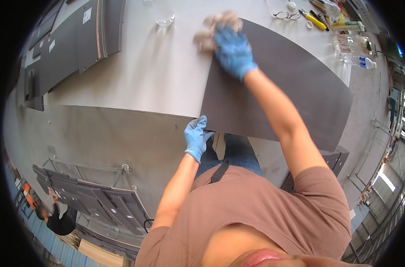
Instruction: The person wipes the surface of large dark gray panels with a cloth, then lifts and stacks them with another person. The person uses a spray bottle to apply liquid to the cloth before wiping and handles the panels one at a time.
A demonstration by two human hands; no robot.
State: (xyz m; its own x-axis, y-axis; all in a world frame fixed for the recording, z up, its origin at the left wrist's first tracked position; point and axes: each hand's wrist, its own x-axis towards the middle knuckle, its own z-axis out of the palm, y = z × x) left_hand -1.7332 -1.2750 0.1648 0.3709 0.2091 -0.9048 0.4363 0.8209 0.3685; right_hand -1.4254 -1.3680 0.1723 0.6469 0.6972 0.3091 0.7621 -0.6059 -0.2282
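A flat dark grey panel [276, 90] lies on the white worktable [132, 76] in front of me, its near edge jutting out over my legs. At its near left corner, my left hand [195, 138] in a blue work glove grips the edge, thumb on top. My right hand [234, 53], gloved the same way, reaches to the far left part of the panel. Under its fingers is a crumpled beige cloth [219, 28], blurred, which covers the panel's edge and hangs past it. The right fingertips are partly hidden by the cloth.
Dark panels [69, 43] with labels are stacked at the table's left. A clear glass [165, 18] stands at the back. Eyeglasses [282, 15], a yellow utility knife [312, 19] and plastic bottles [359, 61] lie at right. A co-worker [62, 220] stands by a panel-loaded cart [99, 200].
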